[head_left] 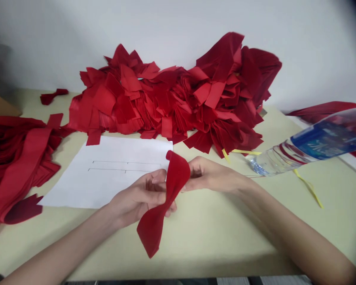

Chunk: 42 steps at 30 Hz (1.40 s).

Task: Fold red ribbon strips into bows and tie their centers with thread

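A red velvet ribbon (178, 174), pinched narrow at its middle, is held up over the table near the front. My left hand (142, 196) grips it at the narrow part, thumb in front and fingertips showing behind. Close by on the other side, my right hand (206, 174) has its fingers curled together behind the upper loop; the ribbon partly hides the fingertips, and what they pinch does not show clearly. The ribbon's lower end hangs free, fanned out. Beneath my left hand lies a white sheet of paper (74, 186) with ruled, marked lines.
A large heap of red ribbon pieces (166, 99) lies along the wall. Long red strips (17, 154) are piled at left, near one tied bow (53, 96). A plastic bottle (320, 138) lies tilted at right beside yellow strips (310, 190).
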Tool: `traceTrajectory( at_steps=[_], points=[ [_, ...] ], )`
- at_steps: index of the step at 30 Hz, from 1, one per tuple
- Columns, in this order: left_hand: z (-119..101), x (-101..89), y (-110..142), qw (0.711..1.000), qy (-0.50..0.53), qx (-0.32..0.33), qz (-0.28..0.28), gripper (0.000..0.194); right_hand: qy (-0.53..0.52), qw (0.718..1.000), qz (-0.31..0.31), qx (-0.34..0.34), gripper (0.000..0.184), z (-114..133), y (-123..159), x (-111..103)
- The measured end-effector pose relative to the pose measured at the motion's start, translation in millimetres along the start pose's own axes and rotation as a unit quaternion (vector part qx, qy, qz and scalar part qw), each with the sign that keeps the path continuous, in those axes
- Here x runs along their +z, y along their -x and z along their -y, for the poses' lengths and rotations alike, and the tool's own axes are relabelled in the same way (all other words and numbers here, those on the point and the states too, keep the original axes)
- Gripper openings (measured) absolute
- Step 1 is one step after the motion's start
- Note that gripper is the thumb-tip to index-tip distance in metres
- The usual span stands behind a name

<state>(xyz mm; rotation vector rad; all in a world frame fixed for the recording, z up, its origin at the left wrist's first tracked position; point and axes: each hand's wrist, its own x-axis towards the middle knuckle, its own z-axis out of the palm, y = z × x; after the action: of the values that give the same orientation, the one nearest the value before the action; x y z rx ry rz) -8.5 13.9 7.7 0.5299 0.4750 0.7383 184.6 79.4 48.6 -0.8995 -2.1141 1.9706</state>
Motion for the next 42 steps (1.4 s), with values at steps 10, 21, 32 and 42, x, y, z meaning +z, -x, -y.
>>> traceTrajectory(
  at_steps=[10, 21, 32, 42],
  points=[
    [12, 10.2, -5, 0.983, -0.119, -0.141, -0.019, 0.029, -0.011, 0.998, 0.051, -0.025, 0.018, -11, -11, 9],
    [0, -2.2, -7, 0.981, -0.023, 0.010, -0.191, 0.021, 0.289, 0.946, -0.134, -0.056, 0.021, 18, 15, 15],
    [0, 1.8, -5, 0.994, -0.018, 0.072, -0.082, 0.014, 0.118, 0.992, -0.042, -0.020, 0.026, 8, 7, 0],
    [14, 7.8, -5, 0.996, -0.014, -0.070, -0.044, 0.035, -0.015, 0.999, 0.044, -0.006, 0.016, -18, -14, 0]
  ],
)
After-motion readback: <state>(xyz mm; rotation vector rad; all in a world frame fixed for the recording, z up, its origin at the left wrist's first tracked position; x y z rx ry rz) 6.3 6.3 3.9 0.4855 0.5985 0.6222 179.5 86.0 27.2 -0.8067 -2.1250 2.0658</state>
